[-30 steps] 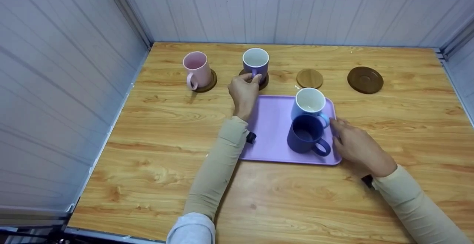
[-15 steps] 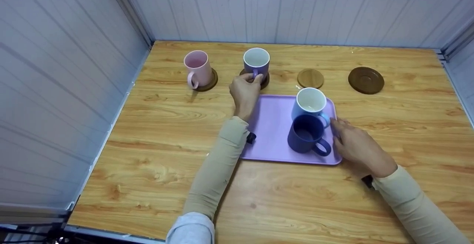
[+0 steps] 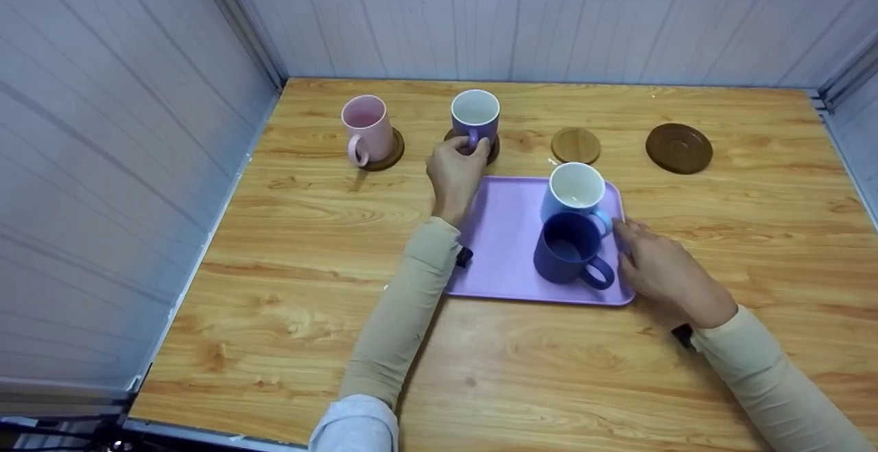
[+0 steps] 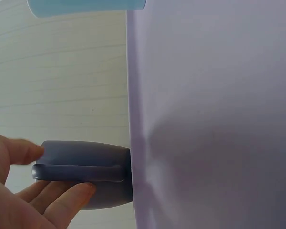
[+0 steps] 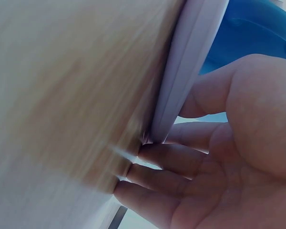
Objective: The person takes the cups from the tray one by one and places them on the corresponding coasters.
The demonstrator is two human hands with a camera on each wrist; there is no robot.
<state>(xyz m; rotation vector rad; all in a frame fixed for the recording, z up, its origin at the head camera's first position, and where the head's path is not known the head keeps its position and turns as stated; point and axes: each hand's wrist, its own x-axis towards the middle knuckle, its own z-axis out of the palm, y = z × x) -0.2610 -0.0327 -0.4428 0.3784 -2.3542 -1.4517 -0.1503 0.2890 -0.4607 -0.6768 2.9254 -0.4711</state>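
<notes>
A purple mug [image 3: 475, 112] with a pale inside stands upright on a dark round coaster [image 3: 492, 153] behind the tray. My left hand [image 3: 456, 174] is at its handle, with fingers on one side and the thumb held slightly apart on the other, as the left wrist view shows. My right hand [image 3: 662, 267] holds the right rim of the lilac tray [image 3: 504, 239], thumb over the edge and other fingertips low by the tabletop. On that tray a light blue mug [image 3: 575, 188] and a navy mug [image 3: 566, 253] stand close together, handles toward my right hand.
A pink mug [image 3: 368, 129] stands on a dark coaster [image 3: 396, 153] at the back left. To the right lie a light wooden coaster [image 3: 575, 145] and a dark brown one [image 3: 679, 148] on the wooden table [image 3: 295, 253]. Panel walls bound the back and sides.
The left thumb has moved slightly away from the purple mug's handle. The mug, the tray and my right hand stay in place.
</notes>
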